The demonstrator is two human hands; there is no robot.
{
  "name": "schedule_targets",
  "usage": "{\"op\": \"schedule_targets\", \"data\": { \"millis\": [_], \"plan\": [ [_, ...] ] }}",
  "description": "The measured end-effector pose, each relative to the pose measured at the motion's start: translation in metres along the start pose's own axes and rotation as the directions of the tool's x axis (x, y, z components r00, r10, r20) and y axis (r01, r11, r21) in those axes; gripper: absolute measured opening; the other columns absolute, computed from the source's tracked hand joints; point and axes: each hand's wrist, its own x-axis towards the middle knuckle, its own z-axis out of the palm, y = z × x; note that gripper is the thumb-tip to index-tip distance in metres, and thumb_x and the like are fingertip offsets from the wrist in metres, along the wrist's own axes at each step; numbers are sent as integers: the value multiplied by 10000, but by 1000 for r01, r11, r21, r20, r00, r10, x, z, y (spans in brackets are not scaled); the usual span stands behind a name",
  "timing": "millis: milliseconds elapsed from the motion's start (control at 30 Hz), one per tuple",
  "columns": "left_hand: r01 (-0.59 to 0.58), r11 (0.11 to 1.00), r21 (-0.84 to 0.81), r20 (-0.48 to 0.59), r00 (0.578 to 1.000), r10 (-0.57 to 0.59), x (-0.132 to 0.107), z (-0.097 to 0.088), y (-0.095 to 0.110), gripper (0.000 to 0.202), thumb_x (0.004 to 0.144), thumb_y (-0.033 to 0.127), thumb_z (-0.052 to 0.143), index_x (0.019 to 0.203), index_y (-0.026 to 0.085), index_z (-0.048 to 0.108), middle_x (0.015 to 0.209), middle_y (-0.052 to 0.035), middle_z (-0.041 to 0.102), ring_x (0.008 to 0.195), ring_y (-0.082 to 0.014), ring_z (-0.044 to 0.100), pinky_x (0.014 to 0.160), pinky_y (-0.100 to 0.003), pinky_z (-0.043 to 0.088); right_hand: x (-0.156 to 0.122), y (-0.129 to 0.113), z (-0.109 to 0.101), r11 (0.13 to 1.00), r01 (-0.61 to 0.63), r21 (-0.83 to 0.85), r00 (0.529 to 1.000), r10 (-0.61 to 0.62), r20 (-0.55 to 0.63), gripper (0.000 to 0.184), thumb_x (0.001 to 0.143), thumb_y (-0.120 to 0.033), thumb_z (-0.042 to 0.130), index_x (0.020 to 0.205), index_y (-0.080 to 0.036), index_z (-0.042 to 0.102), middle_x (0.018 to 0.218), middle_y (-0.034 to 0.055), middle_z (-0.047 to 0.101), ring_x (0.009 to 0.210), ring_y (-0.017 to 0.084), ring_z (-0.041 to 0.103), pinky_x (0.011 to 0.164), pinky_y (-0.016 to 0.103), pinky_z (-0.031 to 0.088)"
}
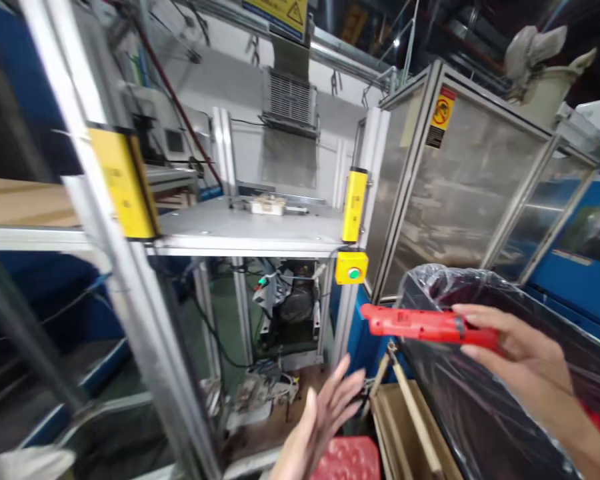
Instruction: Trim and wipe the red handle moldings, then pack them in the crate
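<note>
A red plastic tool [420, 325], probably light and stiff, was clamped at its end by the right hand [523, 363]. The left hand [325, 420] was held open at six o'clock.

An aluminium frame [130, 300] stands in the foreground, carrying yellow light curtains [124, 183]. Behind it is a steel bench [240, 230], with cables and machine parts [285, 300] beneath it on a green floor [225, 340]. A white wall [190, 87] rises behind, with a vent unit [289, 100] mounted high. To the right stand metal panels [465, 180] bearing a yellow warning sticker [443, 110], with blue panels [580, 287] beyond. The space overhead is dark, with one small light.
</note>
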Motion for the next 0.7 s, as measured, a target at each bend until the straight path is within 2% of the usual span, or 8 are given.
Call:
{"op": "schedule_targets", "data": {
  "millis": [67, 167, 233, 300, 367, 467, 567, 700],
  "plan": [
    [-131, 980, -151, -44, 991, 125, 11, -4, 24, 645, 877, 741, 394, 1386, 375, 548, 1476, -17, 543, 1452, -230, 346, 1219, -427, 196, -15, -30, 64, 992, 103, 69, 993, -98, -67, 210, 847, -201, 722, 1049, -250, 689, 1164, 41, 743, 1008, 194, 737, 880, 287, 621],
    [-290, 886, -362, -127, 957, 261, 16, -11, 66, 528, 908, 652, 465, 1352, 392, 581, 1347, -8, 652, 1379, -216, 461, 1197, -419, 261, -30, -61, 152, 961, 270, 64, 951, -255, -176, 355, 841, -46, 673, 1142, -234, 678, 1227, 61, 719, 1012, 188, 739, 881, 274, 621],
    [-379, 827, -416, -184, 925, 332, 10, -24, 95, 413, 947, 538, 495, 1284, 355, 647, 1184, -20, 733, 1284, -204, 556, 1170, -413, 321, -36, -75, 200, 948, 317, 14, 927, -307, -214, 467, 842, 2, 643, 1245, -234, 646, 1288, 76, 684, 1042, 196, 730, 870, 265, 621],
    [-435, 789, -434, -201, 900, 386, 1, -42, 121, 346, 958, 464, 519, 1203, 305, 705, 1041, -27, 762, 1206, -199, 609, 1137, -399, 376, -40, -86, 237, 939, 342, -22, 919, -340, -199, 544, 854, 0, 625, 1348, -225, 585, 1302, 90, 671, 1052, 209, 726, 850, 260, 625],
    [-444, 775, -450, -172, 894, 413, -7, -62, 140, 327, 955, 442, 540, 1162, 271, 726, 962, -28, 758, 1148, -191, 637, 1092, -366, 428, -42, -95, 265, 939, 342, -44, 920, -344, -187, 600, 864, -23, 623, 1425, -206, 515, 1245, 97, 702, 1004, 216, 743, 819, 250, 629],
    [-425, 779, -461, -105, 898, 428, -17, -87, 161, 345, 947, 454, 553, 1169, 252, 723, 941, -31, 749, 1099, -183, 658, 1038, -334, 472, -42, -107, 291, 961, 265, -78, 944, -276, -179, 618, 863, -78, 647, 1445, -225, 499, 1131, 76, 753, 871, 220, 772, 769, 254, 638],
    [-427, 800, -422, -79, 896, 436, -25, -105, 177, 392, 951, 484, 530, 1194, 236, 712, 994, -45, 752, 1162, -208, 634, 1051, -361, 466, -36, -117, 306, 975, 207, -78, 971, -215, -106, 583, 871, -168, 644, 1427, -282, 514, 1069, 54, 770, 772, 242, 777, 670, 301, 656],
    [-445, 828, -341, -52, 889, 456, -34, -122, 195, 420, 950, 497, 525, 1223, 227, 696, 1053, -51, 755, 1208, -226, 610, 1056, -366, 458, -24, -124, 322, 969, 230, -90, 972, -233, -14, 517, 864, -209, 623, 1368, -304, 560, 1026, 46, 778, 780, 269, 774, 646, 357, 660]
  ]
}}
